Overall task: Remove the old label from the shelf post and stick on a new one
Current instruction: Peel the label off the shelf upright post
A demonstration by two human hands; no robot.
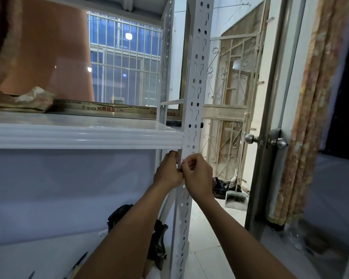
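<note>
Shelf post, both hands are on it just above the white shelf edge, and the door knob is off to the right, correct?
Not quite. The head view shows the left hand and right hand at the shelf post just below the white shelf edge, not above it. The door knob is off to the right, as you said.
</note>
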